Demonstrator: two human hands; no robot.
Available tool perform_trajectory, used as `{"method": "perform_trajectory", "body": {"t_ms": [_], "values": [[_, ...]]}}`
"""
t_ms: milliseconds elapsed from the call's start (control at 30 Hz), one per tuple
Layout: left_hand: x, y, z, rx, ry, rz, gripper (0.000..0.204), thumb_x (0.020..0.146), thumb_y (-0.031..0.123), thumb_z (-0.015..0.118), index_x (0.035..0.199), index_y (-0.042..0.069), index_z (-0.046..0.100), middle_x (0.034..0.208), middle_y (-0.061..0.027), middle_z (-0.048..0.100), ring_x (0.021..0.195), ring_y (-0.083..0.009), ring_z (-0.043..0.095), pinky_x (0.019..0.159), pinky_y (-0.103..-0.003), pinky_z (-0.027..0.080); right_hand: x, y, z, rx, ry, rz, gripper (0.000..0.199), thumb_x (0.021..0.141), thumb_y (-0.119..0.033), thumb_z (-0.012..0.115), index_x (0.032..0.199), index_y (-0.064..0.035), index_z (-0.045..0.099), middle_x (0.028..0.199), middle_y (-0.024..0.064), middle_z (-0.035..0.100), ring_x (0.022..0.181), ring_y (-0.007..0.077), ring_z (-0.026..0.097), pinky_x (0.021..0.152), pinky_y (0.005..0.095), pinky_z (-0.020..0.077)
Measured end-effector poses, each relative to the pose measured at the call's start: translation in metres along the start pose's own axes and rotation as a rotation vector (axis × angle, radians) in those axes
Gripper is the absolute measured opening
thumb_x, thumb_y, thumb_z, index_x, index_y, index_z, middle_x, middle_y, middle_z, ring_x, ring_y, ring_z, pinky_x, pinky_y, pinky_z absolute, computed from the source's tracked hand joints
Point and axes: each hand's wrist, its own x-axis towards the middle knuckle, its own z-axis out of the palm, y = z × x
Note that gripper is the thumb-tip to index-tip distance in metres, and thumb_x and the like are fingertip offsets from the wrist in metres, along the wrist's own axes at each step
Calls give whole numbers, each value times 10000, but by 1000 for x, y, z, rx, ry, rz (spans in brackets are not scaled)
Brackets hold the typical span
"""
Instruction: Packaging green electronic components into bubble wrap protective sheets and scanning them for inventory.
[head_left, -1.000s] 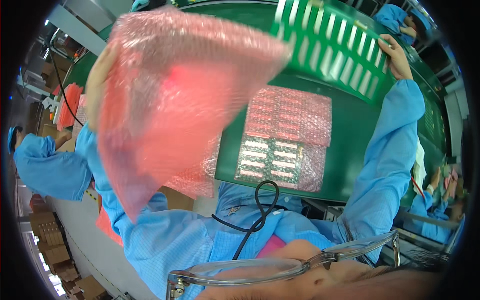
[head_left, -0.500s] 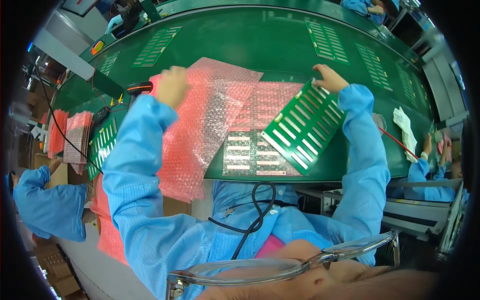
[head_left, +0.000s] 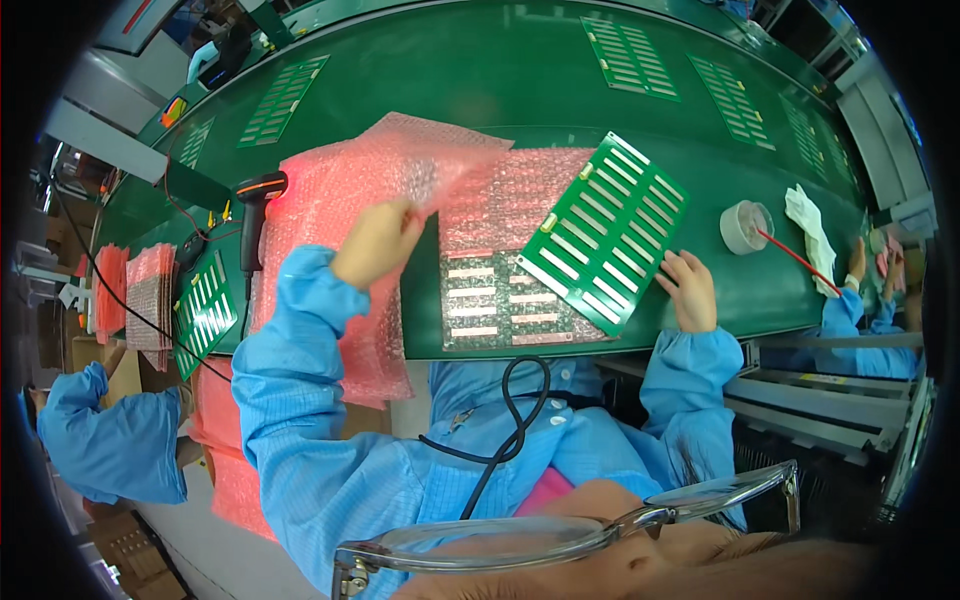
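A green circuit board panel point(head_left: 606, 232) with rows of pale slots lies tilted over a bubble-wrapped stack of panels point(head_left: 470, 300). My right hand point(head_left: 692, 292) is at its lower right edge, fingers apart and stretched toward it; whether they touch it I cannot tell. To the left, pink bubble wrap sheets point(head_left: 330, 215) lie over the bench and hang down past its front edge. My left hand point(head_left: 383, 242) is closed, its fingertips pinching the right edge of the upper sheet, which lifts and blurs slightly there.
A barcode scanner point(head_left: 258, 210) stands at the left, near another slotted panel point(head_left: 207, 315) and wrapped stacks point(head_left: 150, 300). To the right are a white tub point(head_left: 742, 230) with a red stick and a white cloth point(head_left: 812, 235). More panels point(head_left: 630, 58) lie at the back. A co-worker point(head_left: 110, 430) is at far left.
My left hand has moved right and nearer, onto the bubble wrap's right edge. My right hand has left the panel's top corner and come down beside its lower right edge.
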Motion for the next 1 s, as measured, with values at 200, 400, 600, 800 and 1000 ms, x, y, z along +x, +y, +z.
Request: {"method": "perform_trajectory", "body": {"t_ms": [200,400,600,800,1000], "values": [[26,54,-26,-601,6,116,200,818,172,614,740,8,530,634,-8,503,633,-65,482,556,-254,415,10,3,24,188,-257,-30,298,857,-113,529,1124,9,476,1052,96,568,962,180,537,842,304,425],[69,75,46,-646,-77,26,201,845,174,586,777,9,493,644,10,430,592,-55,394,502,-256,337,6,-5,9,491,-194,-179,278,881,-84,464,1148,-10,457,1108,126,551,994,241,558,840,374,469],[88,75,66,-373,182,322,131,845,117,502,893,-4,523,672,-101,474,642,-221,506,583,-353,405,-9,-27,-28,474,-414,-4,342,900,-127,419,1214,10,411,1152,136,533,1011,225,556,849,344,468],[79,92,31,-73,-2,314,356,731,35,524,1079,0,458,934,-210,456,905,-363,495,747,-410,431,-15,-45,13,407,-653,172,307,873,-84,471,1159,27,461,1037,120,584,881,169,593,769,274,477],[65,83,-3,-87,25,306,541,674,31,562,1186,1,391,1055,-183,386,947,-322,466,788,-355,431,-7,-49,23,339,-684,102,286,869,-83,486,1134,26,477,1002,108,601,861,162,599,766,270,480]]}}
